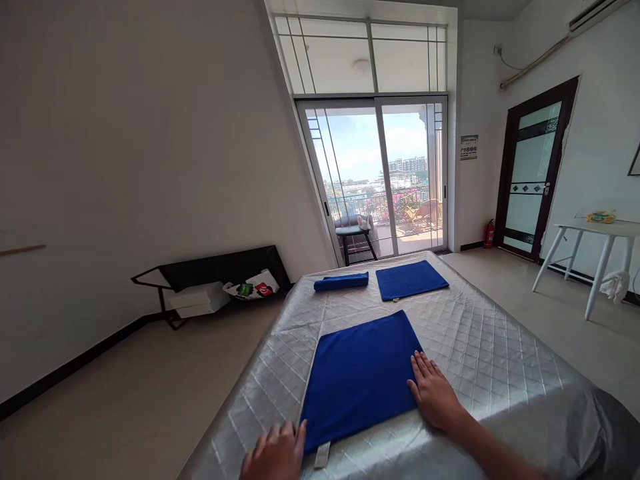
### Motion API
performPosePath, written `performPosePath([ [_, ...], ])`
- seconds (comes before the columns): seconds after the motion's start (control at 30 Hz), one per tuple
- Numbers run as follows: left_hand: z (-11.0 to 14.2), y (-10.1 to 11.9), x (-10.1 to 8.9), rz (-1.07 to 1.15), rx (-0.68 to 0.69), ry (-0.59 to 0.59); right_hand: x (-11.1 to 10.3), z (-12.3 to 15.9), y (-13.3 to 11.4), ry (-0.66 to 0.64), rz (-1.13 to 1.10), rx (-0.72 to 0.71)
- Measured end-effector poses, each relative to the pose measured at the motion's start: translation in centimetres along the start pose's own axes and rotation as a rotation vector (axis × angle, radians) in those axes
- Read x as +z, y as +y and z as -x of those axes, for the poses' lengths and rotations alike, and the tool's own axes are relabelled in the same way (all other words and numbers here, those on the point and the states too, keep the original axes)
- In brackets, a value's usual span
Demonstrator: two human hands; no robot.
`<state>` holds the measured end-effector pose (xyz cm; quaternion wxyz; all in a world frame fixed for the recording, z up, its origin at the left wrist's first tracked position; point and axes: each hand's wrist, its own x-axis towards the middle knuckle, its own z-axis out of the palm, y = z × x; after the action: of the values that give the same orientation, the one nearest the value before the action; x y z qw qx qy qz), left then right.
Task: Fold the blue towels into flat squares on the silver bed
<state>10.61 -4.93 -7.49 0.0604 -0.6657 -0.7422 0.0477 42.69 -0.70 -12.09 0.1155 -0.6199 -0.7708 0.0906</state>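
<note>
A flat blue cloth, possibly a cushion cover (363, 373), lies spread on the bed with a white label (323, 455) at its near edge. My right hand (434, 392) rests on its right edge, fingers stretched out and flat. At the near left corner of the cloth is my left hand (276, 453), slightly blurred, its thumb against the edge and its fingers lying on the bed with nothing visible in them. Farther back, a second blue cloth (413, 280) lies flat. To its left is a folded or rolled blue cloth (341, 282).
The bed (470, 353) has a silvery quilted cover. Along the left wall stands a black-framed rack (215, 267) with white boxes (197, 299) and a printed bag (253, 287). A white table (607, 228) is at right. Sliding glass doors (385, 180) are beyond the bed.
</note>
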Motion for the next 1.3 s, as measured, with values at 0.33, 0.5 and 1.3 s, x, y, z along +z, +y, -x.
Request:
performPosePath([
  [0.33, -5.0, 17.5, -0.5, 0.327, 0.581, 0.231, 0.4, -0.2, 0.5, -0.005, 0.023, -0.015],
  [0.5, -6.3, 13.6, 2.5, 0.250, 0.451, 0.098, 0.4, -0.2, 0.6, -0.001, 0.036, -0.026],
  [1.3, -4.8, 1.8, 10.7, 0.319, 0.058, 0.226, -1.1, -7.6, 0.0, -0.060, -0.009, 0.043],
])
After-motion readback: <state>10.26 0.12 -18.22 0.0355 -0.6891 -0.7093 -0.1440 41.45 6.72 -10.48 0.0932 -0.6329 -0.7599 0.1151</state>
